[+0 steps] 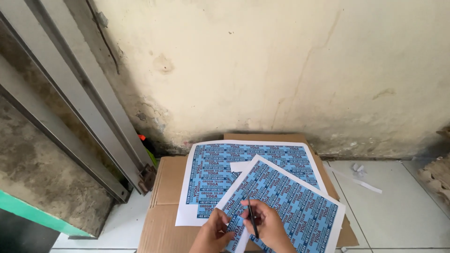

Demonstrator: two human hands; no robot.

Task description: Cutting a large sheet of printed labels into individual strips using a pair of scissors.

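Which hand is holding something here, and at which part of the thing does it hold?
The right hand holds a thin dark tool, perhaps a cutter or pen, around its lower half. The left hand grips nothing; it rests on the upper printed sheet.

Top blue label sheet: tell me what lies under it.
Under the top blue label sheet lies a second printed sheet, both on flattened cardboard. The overlapped part of the lower sheet is hidden.

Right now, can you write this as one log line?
right hand: holds thin dark tool | left hand: pressing top blue label sheet | under: second sheet, cardboard
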